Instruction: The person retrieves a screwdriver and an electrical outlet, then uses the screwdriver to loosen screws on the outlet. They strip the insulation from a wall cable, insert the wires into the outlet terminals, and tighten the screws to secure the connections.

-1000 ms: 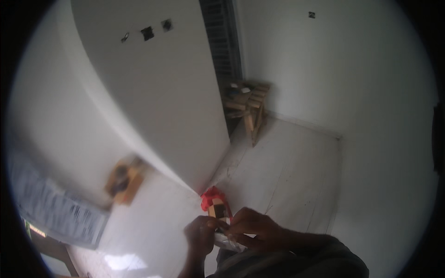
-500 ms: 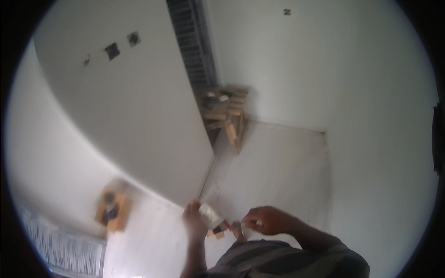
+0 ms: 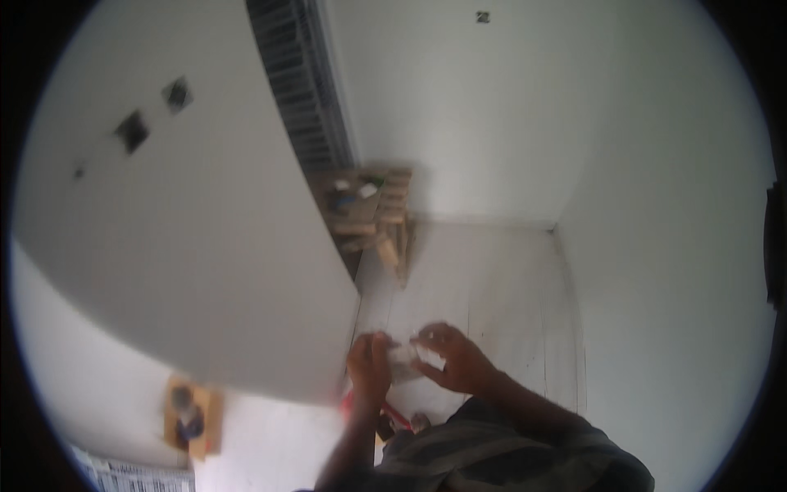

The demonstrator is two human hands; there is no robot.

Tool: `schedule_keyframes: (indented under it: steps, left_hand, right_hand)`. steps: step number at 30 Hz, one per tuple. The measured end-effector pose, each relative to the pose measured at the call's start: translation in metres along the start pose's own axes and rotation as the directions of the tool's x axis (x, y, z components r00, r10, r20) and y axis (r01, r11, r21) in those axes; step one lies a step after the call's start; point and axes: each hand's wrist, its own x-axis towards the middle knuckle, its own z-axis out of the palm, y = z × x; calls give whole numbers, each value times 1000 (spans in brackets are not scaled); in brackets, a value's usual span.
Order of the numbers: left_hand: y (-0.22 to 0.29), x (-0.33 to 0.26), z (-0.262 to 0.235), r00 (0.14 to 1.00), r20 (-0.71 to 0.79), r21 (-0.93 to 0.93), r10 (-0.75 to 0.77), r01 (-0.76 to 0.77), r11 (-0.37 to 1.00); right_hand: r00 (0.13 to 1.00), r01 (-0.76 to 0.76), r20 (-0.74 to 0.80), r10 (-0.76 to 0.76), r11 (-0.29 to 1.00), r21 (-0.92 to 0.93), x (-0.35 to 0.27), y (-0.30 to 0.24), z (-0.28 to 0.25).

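A small pale, flat-looking item (image 3: 403,356) is held between my hands in front of my body; blur hides its kind. My left hand (image 3: 369,362) is closed on its left side. On the other side, my right hand (image 3: 456,357) curves its thumb and fingers around the right edge, fingertips against it. Something red (image 3: 398,417) shows below, partly hidden by my left forearm and shirt.
A large white wall panel (image 3: 205,246) with square openings fills the left side. Behind its edge stands a wooden pallet-like table (image 3: 392,205) with small objects on it. A yellowish-brown box (image 3: 210,422) with dark items rests on the floor at lower left. White walls meet at right.
My right hand has come up and left to the pale item, which was in my left hand alone. My left hand has shifted right. The whole view has swung.
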Motion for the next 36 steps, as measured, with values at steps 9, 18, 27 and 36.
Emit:
schedule_keyframes:
  steps: [9,18,27,36]
  left_hand:
    - [-59,53,69,871,308,-118,-383,435,893]
    - [-124,122,164,871,255,-140,-419,462,876]
    - [-111,200,257,957,155,-53,-247,257,965]
    - [-121,226,300,921,259,35,-291,292,956]
  right_hand:
    - [868,-300,443,224,948,107,-15,73,-14]
    - [979,-141,176,103,965,221,32,194,-13]
    - [561,-827,567,603,373,421,98,295,-64]
    - [848,-512,209,486,653,559,91,367,-51]
